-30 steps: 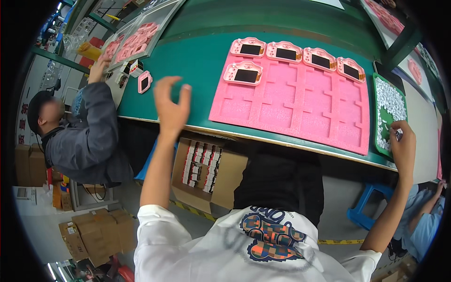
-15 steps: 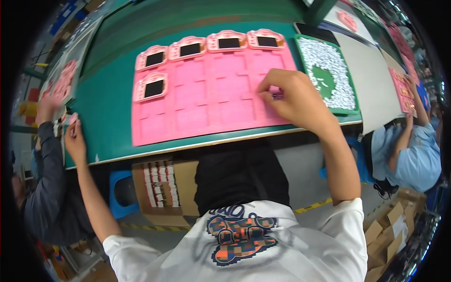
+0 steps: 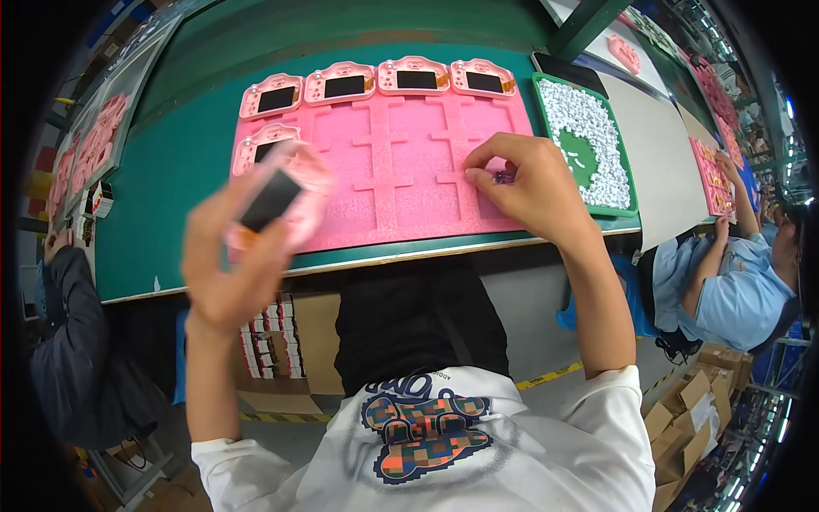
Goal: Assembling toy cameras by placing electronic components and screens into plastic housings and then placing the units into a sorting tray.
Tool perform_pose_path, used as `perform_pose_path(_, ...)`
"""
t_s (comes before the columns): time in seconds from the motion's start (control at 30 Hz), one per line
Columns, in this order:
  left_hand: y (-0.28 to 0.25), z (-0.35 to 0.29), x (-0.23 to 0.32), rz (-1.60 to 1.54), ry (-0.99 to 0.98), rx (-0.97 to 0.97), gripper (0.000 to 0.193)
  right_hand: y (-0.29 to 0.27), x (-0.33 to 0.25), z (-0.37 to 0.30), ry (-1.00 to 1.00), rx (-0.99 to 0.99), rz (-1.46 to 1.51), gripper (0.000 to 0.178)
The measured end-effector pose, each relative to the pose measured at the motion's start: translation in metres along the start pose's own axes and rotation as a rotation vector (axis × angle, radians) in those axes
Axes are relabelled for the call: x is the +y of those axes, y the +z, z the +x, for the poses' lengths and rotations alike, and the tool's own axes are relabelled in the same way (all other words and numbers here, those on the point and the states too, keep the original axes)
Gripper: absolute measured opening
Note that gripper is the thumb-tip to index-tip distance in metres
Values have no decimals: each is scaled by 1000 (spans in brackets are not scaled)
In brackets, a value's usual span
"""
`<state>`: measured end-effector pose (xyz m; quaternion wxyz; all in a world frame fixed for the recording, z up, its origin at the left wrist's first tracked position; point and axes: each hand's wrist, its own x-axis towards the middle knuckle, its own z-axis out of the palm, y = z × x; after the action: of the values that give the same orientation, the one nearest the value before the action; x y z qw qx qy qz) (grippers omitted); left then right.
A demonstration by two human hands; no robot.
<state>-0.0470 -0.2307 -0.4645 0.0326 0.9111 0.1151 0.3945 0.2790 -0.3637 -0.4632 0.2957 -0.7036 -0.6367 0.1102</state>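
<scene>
Protruding rightward from the left hand (image 3: 229, 271), pink casing (image 3: 286, 192)

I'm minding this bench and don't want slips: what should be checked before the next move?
1. Left hand has a grip on the pink case: ok.
2. Parts inside that case, beyond its dark screen, properly seated: cannot tell, blurred.
3. Room in the pink tray: ok, several bare compartments.
4. Right hand free: not ok, it pinches a small dark piece.
5. White pieces available in the green tray: ok.
</scene>
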Motion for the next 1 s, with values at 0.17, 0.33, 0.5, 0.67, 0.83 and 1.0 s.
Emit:
perform_pose_path(0.17,31,14,30,-9,199,61,35,3,0,-2,-91,45,-15,7)
perform_pose_path(0.33,34,21,45,-113,141,-19,32,-10,-25,-12,-362,80,233,11)
perform_pose_path(0.5,30,27,59,-149,131,-33,29,-13,-43,-27,-457,14,167,15)
perform_pose_path(0.67,25,34,65,-178,138,-48,29,-12,-42,-32,-468,14,175,18)
perform_pose_path(0.83,19,40,65,-239,156,-105,27,-21,-46,-40,-474,-2,99,19)
perform_pose_path(1.0,13,47,59,-350,152,-148,25,-34,-57,-49,-525,-19,-84,22)
